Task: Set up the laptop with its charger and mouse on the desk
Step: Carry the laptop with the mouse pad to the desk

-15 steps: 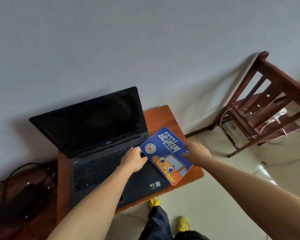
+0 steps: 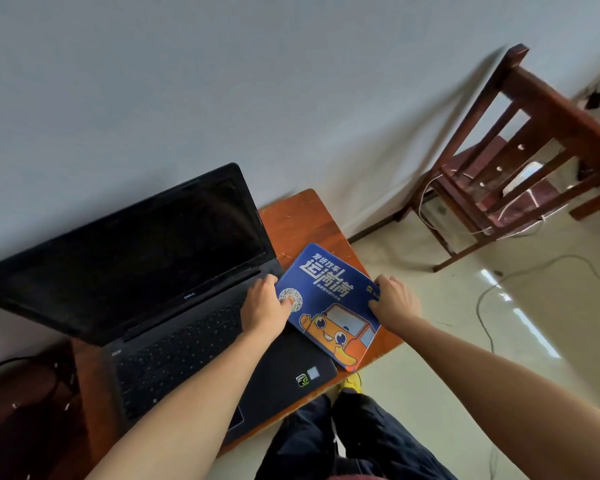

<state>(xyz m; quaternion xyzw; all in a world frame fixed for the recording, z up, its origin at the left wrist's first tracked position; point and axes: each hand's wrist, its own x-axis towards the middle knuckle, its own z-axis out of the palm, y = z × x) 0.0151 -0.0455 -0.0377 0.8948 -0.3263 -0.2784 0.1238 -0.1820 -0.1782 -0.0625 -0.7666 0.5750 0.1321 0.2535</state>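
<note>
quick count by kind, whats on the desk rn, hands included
laptop: 1
mouse pad: 1
hands: 2 (left hand and right hand, each holding an edge of the mouse pad)
total: 4

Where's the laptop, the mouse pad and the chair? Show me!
laptop [image 2: 136, 244]: head view, middle of its dark screen.
mouse pad [image 2: 329, 303]: head view, blue part just above the orange truck.
chair [image 2: 551, 105]: head view, top wooden rail.
</note>
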